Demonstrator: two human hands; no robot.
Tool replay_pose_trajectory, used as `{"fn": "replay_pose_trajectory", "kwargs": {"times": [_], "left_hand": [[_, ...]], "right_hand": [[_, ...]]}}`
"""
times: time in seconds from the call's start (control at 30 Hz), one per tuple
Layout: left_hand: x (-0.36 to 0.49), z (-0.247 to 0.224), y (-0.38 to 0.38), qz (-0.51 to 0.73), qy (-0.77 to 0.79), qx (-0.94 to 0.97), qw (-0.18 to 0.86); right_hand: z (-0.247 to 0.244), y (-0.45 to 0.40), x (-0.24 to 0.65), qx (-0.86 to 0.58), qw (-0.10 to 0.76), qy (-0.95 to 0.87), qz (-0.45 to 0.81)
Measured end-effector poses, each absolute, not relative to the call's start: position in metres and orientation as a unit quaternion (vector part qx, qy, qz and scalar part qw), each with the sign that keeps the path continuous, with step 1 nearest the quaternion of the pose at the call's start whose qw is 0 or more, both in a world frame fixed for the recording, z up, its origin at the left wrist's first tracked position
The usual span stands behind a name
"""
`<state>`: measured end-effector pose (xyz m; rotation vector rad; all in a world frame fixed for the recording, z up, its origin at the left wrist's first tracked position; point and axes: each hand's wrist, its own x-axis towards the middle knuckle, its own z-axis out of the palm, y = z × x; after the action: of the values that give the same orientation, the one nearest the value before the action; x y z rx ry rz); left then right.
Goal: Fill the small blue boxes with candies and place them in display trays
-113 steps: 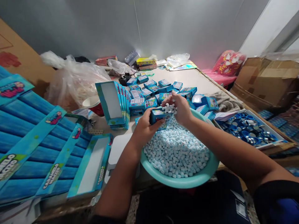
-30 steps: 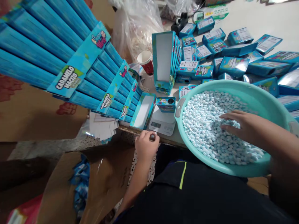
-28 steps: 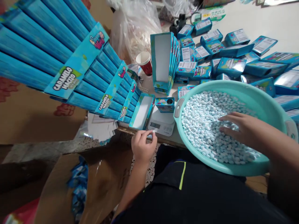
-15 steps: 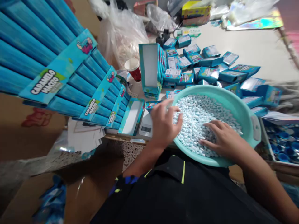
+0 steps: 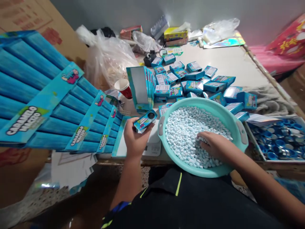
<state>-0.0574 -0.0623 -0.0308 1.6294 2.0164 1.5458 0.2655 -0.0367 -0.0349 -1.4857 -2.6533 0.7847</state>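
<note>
At lower centre, the left hand (image 5: 134, 140) grips a small blue candy box (image 5: 144, 121) between thumb and fingers, just above a kitchen scale (image 5: 152, 148). To its right, the right hand (image 5: 213, 146) lies open, fingers slightly spread, pressing into pale blue candies (image 5: 182, 136) in a teal plastic basin (image 5: 202, 103).

I'm working in a cramped candy-packing workroom: a long work table (image 5: 226, 60) is strewn with blue candy boxes (image 5: 194, 86), a digital scale (image 5: 152, 149) sits at its near edge, display cartons (image 5: 40, 95) lean off its left side, and a tray of blue lids (image 5: 274, 140) sits by its right corner.
</note>
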Motion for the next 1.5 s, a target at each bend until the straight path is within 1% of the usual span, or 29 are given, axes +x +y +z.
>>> {"fn": "replay_pose_trajectory", "kwargs": {"times": [0.07, 0.13, 0.2, 0.27, 0.33, 0.37, 0.4, 0.47, 0.67, 0.93, 1.03, 1.13, 1.3, 1.4, 1.5], "left_hand": [[-0.031, -0.014, -0.065, 0.524, 0.646, 0.551, 0.076], [-0.002, -0.004, -0.064, 0.512, 0.611, 0.587, 0.139], [0.024, -0.005, -0.058, 0.488, 0.578, 0.623, 0.2], [0.043, -0.012, -0.05, 0.463, 0.548, 0.653, 0.243], [0.051, -0.02, -0.043, 0.445, 0.518, 0.678, 0.272], [0.052, -0.023, -0.041, 0.437, 0.506, 0.689, 0.28], [0.051, -0.025, -0.039, 0.43, 0.499, 0.698, 0.282], [0.047, -0.026, -0.038, 0.419, 0.496, 0.71, 0.274], [0.042, -0.022, -0.039, 0.389, 0.475, 0.741, 0.271], [0.046, -0.022, -0.037, 0.386, 0.459, 0.76, 0.253], [0.045, -0.023, -0.037, 0.393, 0.467, 0.748, 0.263], [0.044, -0.023, -0.038, 0.404, 0.485, 0.725, 0.276], [0.045, -0.022, -0.04, 0.433, 0.509, 0.707, 0.234], [0.045, -0.023, -0.041, 0.449, 0.526, 0.686, 0.227], [0.044, -0.023, -0.042, 0.45, 0.527, 0.681, 0.237]], "right_hand": [[-0.031, -0.035, 0.264, -0.496, 0.03, -0.819, 0.288], [-0.022, -0.031, 0.264, -0.522, 0.088, -0.784, 0.324], [-0.009, -0.025, 0.264, -0.55, 0.185, -0.742, 0.336], [0.003, -0.016, 0.264, -0.558, 0.302, -0.683, 0.361], [0.012, -0.005, 0.261, -0.529, 0.421, -0.606, 0.42], [0.014, 0.0, 0.259, -0.505, 0.467, -0.569, 0.452], [0.016, 0.005, 0.255, -0.481, 0.5, -0.54, 0.476], [0.015, 0.013, 0.245, -0.446, 0.538, -0.509, 0.502], [0.006, 0.01, 0.219, -0.418, 0.568, -0.457, 0.542], [0.002, 0.002, 0.225, -0.381, 0.574, -0.489, 0.535], [0.003, 0.002, 0.228, -0.348, 0.569, -0.522, 0.532], [0.004, -0.001, 0.23, -0.35, 0.553, -0.592, 0.471], [0.003, -0.004, 0.228, -0.345, 0.449, -0.747, 0.349], [-0.001, -0.002, 0.228, -0.353, 0.461, -0.761, 0.29], [-0.003, 0.002, 0.233, -0.37, 0.469, -0.755, 0.271]]}}
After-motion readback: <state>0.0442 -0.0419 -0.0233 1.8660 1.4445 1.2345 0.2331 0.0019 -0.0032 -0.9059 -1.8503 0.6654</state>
